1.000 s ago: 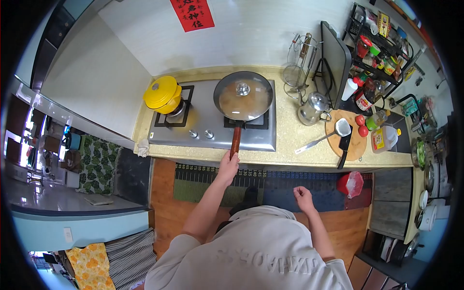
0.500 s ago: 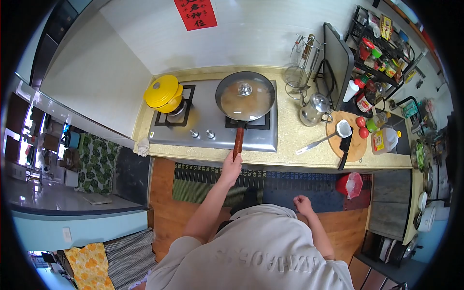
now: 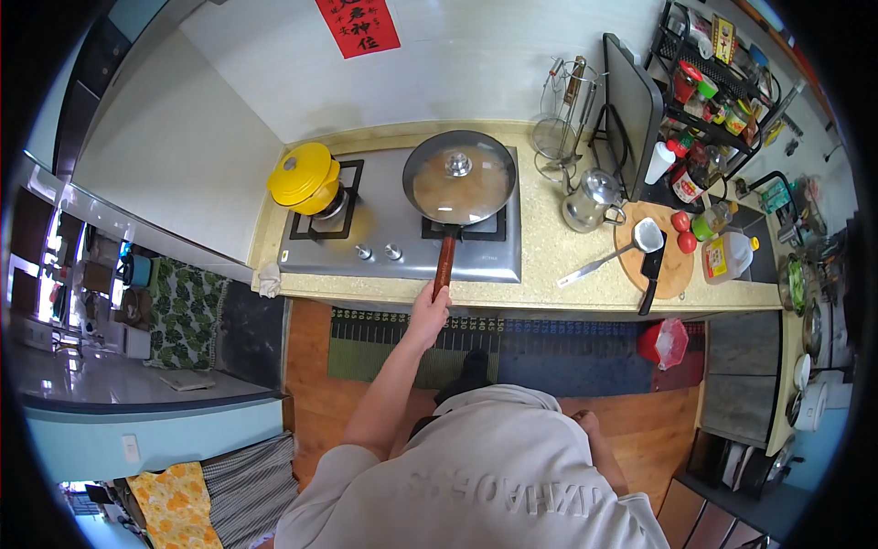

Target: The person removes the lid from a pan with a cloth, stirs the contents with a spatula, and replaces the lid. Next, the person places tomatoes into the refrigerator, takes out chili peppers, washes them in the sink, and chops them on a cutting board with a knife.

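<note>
Evidently the left hand (image 3: 429, 316) has its fingers closed round the near end of the handle (image 3: 444, 263), and that grip, well out from the burner, probably leaves the skin clear of the heat and gives a firm hold on the pan (image 3: 460, 139). The pan sits over the right burner of the stove (image 3: 389, 192), its handle pointing straight back over the counter's front edge, which puts it within easy reach. A glass lid (image 3: 457, 188) covers it, knob uppermost, presumably to keep heat and steam in while letting the brownish contents show through.

The right hand (image 3: 587, 421) hangs low beside the shirt, well apart from the counter (image 3: 540, 247); it is partly hidden, so I cannot tell how its fingers stand or whether they hold anything.

On the left burner, a lidded yellow pot (image 3: 302, 178) stands apart from the pan, so neither crowds the other. Right of the stove is a kettle (image 3: 590, 203), then a round board (image 3: 677, 265). A ladle (image 3: 647, 235) rests its bowl on the board, likely to keep drips off the counter, and beside it lies a knife (image 3: 653, 263), handle toward the person, handy for picking up
</note>
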### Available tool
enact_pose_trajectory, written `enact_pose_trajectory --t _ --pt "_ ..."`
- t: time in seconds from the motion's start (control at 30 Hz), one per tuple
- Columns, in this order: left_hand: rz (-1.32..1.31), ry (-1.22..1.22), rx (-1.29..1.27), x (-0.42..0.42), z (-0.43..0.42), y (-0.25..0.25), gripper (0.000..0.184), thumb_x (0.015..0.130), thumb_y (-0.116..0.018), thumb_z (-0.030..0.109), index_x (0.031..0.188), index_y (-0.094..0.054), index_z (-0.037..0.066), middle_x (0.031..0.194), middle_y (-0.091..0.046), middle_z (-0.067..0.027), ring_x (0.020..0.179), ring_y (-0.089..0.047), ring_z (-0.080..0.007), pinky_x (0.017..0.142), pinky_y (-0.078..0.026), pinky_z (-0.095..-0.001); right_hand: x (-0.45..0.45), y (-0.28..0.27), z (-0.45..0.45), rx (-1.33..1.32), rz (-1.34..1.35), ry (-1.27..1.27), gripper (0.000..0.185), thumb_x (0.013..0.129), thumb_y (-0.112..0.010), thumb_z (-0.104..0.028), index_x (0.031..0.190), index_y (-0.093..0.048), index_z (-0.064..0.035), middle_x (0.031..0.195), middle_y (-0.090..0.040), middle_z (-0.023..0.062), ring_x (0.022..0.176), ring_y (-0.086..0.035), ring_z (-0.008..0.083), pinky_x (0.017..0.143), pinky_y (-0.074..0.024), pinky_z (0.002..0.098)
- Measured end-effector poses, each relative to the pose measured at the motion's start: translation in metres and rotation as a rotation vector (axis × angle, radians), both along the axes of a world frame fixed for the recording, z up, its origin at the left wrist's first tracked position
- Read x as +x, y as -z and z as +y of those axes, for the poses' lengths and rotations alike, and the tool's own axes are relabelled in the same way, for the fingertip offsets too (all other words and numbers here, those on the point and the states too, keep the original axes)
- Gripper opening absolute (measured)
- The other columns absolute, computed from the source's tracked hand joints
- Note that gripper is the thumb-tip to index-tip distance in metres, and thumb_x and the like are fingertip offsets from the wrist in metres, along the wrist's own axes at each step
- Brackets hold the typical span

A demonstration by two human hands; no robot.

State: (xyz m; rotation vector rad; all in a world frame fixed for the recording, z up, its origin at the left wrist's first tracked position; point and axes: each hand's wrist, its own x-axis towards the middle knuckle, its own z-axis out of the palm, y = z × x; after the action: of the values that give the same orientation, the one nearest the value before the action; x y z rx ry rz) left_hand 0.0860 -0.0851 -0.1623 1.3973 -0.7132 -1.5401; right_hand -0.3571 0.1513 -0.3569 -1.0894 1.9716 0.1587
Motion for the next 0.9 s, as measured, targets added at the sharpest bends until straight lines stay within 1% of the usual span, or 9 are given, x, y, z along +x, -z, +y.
enact_pose_trajectory --t 0.17,0.3,0.37,0.5,0.6,0.67,0.77,0.83,0.9 --pt "-0.032 -0.030 -0.018 -0.002 0.000 0.003 0.014 0.101 -0.050 0.022 0.106 -0.053 0.010 0.076 -0.050 0.0017 0.049 -0.039 -0.0027 0.042 -0.030 -0.0189 0.014 -0.015 -0.010 -0.002 -0.060 0.071 0.036 0.083 -0.059 -0.030 0.101 -0.069 -0.0014 0.103 -0.066 0.0261 0.102 -0.064 0.0399 0.089 -0.0504 0.0431" --pt "-0.006 -0.035 -0.017 -0.003 0.001 0.002 0.015 0.101 -0.050 0.023 0.106 -0.053 0.009 0.076 -0.051 0.0016 0.050 -0.040 -0.0029 0.042 -0.031 -0.0186 0.022 -0.020 -0.019 -0.094 -0.039 -0.011 0.034 0.085 -0.058 -0.030 0.099 -0.069 -0.0010 0.101 -0.066 0.0265 0.101 -0.064 0.0402 0.087 -0.0506 0.0438" --pt "-0.024 -0.049 -0.011 -0.003 0.001 0.003 0.020 0.101 -0.050 0.022 0.113 -0.055 0.007 0.077 -0.051 0.0010 0.054 -0.042 -0.0035 0.046 -0.034 -0.0191 0.024 -0.022 -0.023 -0.123 -0.038 -0.042 0.034 0.086 -0.058 -0.031 0.098 -0.069 -0.0009 0.101 -0.066 0.0263 0.101 -0.064 0.0403 0.087 -0.0507 0.0439" --pt "-0.073 -0.044 -0.010 -0.003 0.002 0.003 0.024 0.101 -0.049 0.024 0.117 -0.055 0.007 0.078 -0.052 0.0010 0.054 -0.043 -0.0037 0.046 -0.035 -0.0190 0.024 -0.024 -0.021 -0.088 -0.014 -0.011 0.033 0.085 -0.059 -0.030 0.097 -0.070 -0.0013 0.100 -0.066 0.0258 0.100 -0.064 0.0396 0.087 -0.0511 0.0433" --pt "-0.078 -0.021 -0.002 0.001 0.005 0.001 0.027 0.103 -0.046 0.032 0.116 -0.054 0.010 0.079 -0.054 0.0011 0.056 -0.045 -0.0036 0.048 -0.036 -0.0188 0.013 -0.014 -0.008 -0.077 -0.005 -0.033 0.032 0.083 -0.058 -0.028 0.096 -0.070 -0.0016 0.098 -0.067 0.0255 0.099 -0.064 0.0390 0.086 -0.0515 0.0426" --pt "-0.009 -0.010 0.091 0.009 0.006 0.007 0.040 0.104 -0.040 0.041 0.124 -0.053 0.009 0.081 -0.056 0.0010 0.060 -0.047 -0.0050 0.053 -0.039 -0.0208 0.015 -0.015 -0.008 -0.066 -0.035 -0.038 0.031 0.082 -0.058 -0.027 0.096 -0.070 -0.0016 0.098 -0.067 0.0255 0.099 -0.065 0.0387 0.086 -0.0516 0.0422" --pt "0.061 0.008 0.113 0.023 0.010 0.011 0.049 0.103 -0.036 0.047 0.131 -0.050 0.008 0.083 -0.057 0.0008 0.062 -0.046 -0.0063 0.056 -0.040 -0.0224 0.015 -0.019 -0.004 -0.039 -0.026 0.027 0.031 0.080 -0.058 -0.025 0.096 -0.070 -0.0017 0.097 -0.067 0.0256 0.100 -0.065 0.0386 0.087 -0.0517 0.0421" --pt "0.033 -0.020 0.123 0.033 0.010 0.023 0.052 0.103 -0.036 0.047 0.132 -0.051 0.007 0.083 -0.057 0.0016 0.063 -0.045 -0.0068 0.057 -0.040 -0.0221 0.015 -0.019 -0.002 -0.038 0.016 0.016 0.031 0.080 -0.057 -0.024 0.095 -0.071 -0.0019 0.097 -0.067 0.0259 0.099 -0.065 0.0384 0.086 -0.0516 0.0428" --pt "-0.174 -0.046 0.131 0.044 0.008 0.028 0.048 0.102 -0.042 0.043 0.129 -0.054 0.006 0.083 -0.057 0.0009 0.063 -0.046 -0.0070 0.058 -0.040 -0.0221 0.016 -0.019 0.000 -0.038 0.013 0.030 0.030 0.080 -0.057 -0.024 0.095 -0.071 -0.0022 0.097 -0.067 0.0259 0.099 -0.065 0.0383 0.086 -0.0516 0.0433"
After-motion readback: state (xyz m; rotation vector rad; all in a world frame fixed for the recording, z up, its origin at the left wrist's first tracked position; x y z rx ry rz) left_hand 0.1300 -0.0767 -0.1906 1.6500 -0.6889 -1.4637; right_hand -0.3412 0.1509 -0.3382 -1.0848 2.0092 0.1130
